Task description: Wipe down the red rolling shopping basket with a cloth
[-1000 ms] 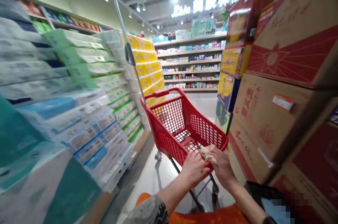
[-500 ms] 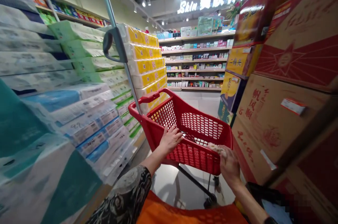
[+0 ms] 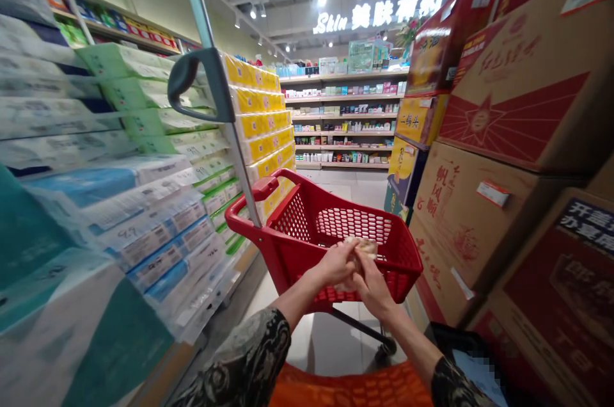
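A red plastic shopping cart (image 3: 297,279) stands side-on in front of me, its basket walls full of small holes. Over its near rim my two hands meet around a crumpled pale cloth (image 3: 367,248). Closed on the cloth from the left is my left hand (image 3: 339,261). My right hand (image 3: 371,282) grips it from the right, fingers bent and touching the left hand. Part of the cloth hangs below the fingers. From the cart's handle end rises a metal pole with a grey loop grip (image 3: 204,87).
Stacked tissue packs (image 3: 163,228) line the left side, with yellow packs (image 3: 261,116) behind the cart. Cardboard cartons (image 3: 474,215) are piled close on the right. Shelves of small goods (image 3: 345,112) stand at the back. Something orange (image 3: 345,388) lies below my arms.
My right hand has brought the cloth leftward from the cart's right end. My left hand has moved right and closed on it. The view has swung slightly right.
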`<action>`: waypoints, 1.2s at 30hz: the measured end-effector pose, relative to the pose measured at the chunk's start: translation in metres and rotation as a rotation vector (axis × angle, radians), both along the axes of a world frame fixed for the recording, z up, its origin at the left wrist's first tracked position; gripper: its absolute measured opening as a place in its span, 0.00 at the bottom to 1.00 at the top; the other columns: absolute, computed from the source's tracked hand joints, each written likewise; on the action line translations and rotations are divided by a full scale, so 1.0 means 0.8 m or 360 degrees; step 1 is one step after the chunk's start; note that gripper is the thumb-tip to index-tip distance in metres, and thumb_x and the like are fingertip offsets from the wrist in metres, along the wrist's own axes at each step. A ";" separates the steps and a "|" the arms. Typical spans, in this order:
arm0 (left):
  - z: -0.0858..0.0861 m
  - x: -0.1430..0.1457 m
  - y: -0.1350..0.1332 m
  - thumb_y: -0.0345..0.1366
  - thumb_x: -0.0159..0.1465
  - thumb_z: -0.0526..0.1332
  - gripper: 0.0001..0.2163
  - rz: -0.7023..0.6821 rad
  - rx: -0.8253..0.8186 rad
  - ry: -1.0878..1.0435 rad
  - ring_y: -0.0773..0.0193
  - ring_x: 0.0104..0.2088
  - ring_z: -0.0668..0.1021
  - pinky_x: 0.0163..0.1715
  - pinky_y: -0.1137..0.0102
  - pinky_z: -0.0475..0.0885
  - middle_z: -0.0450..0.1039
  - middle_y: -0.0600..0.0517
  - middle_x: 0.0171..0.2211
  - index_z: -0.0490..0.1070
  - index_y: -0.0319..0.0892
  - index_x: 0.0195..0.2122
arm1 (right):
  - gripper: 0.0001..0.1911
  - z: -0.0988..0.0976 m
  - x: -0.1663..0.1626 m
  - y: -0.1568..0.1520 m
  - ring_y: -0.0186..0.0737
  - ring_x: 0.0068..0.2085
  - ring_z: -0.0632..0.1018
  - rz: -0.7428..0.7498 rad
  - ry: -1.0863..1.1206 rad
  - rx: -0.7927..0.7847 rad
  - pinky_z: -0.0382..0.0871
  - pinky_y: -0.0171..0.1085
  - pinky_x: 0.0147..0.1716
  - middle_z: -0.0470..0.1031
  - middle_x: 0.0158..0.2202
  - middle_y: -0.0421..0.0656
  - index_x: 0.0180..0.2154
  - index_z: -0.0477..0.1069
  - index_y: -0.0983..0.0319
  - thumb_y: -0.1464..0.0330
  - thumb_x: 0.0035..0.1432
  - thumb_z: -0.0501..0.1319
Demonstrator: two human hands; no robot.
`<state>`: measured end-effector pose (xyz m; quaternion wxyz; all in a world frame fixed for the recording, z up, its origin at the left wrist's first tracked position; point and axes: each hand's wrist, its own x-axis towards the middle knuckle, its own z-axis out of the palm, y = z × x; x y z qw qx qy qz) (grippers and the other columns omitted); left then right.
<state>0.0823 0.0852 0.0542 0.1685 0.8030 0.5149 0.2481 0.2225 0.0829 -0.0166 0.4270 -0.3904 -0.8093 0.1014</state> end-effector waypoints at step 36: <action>0.057 -0.240 -0.040 0.40 0.59 0.52 0.16 0.1349 0.0721 -0.0030 0.55 0.41 0.76 0.48 0.59 0.66 0.75 0.45 0.37 0.65 0.40 0.47 | 0.19 -0.020 0.008 0.002 0.49 0.54 0.64 -0.0419 -0.0461 0.0354 0.50 0.51 0.54 0.69 0.51 0.46 0.52 0.66 0.53 0.73 0.61 0.50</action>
